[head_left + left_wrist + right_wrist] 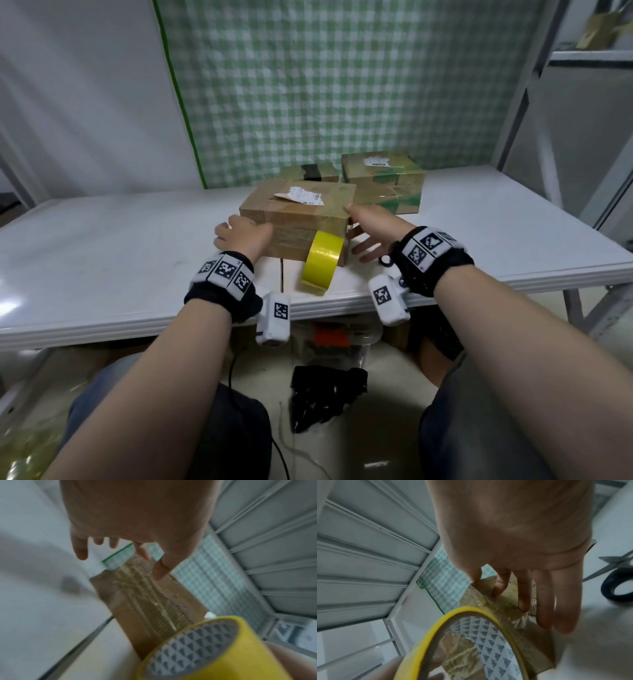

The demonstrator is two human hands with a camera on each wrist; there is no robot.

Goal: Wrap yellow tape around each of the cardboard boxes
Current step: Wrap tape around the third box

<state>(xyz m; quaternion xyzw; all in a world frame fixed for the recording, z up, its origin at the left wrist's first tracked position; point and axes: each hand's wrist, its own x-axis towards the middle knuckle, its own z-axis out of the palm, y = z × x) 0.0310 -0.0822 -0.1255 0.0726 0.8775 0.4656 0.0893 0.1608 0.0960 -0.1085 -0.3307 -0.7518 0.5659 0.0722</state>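
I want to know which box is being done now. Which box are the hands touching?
The nearest cardboard box, with the white label on top and the yellow tape roll against its front. The left hand and right hand flank it; the others sit untouched behind.

Head camera looks down over the surface [102, 240]; both wrist cameras look close along the fingers, sharing box [298, 219] and tape [322, 262].

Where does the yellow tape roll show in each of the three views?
Head: yellow tape roll at centre, against the front cardboard box.
Left wrist: bottom right.
Right wrist: bottom centre.
Shared landmark: the green checked cloth behind.
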